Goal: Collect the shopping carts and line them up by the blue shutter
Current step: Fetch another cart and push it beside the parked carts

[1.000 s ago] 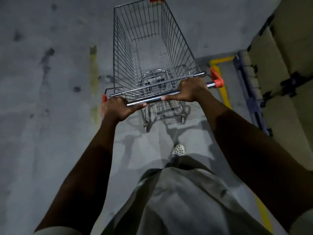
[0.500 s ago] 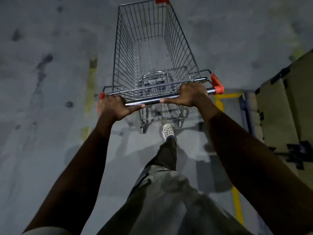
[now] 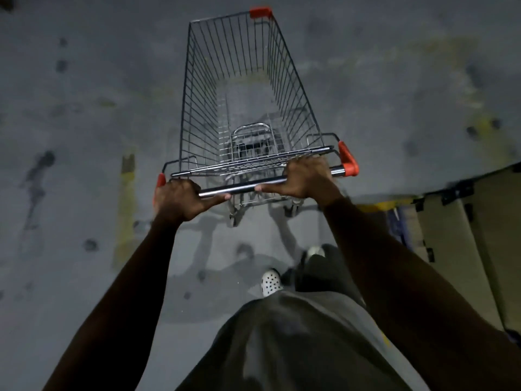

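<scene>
Grey, spotty floor lies all around the cart. Left of the cart is a worn yellow line. The left hand curls round the left end of the cart's bar. The right hand curls round the right end. I think both hands should push the same, so the cart rolls straight and misses the tan boxes on its right. No blue shutter shows. The cart's front wheels are hidden, and the light is dim.
</scene>
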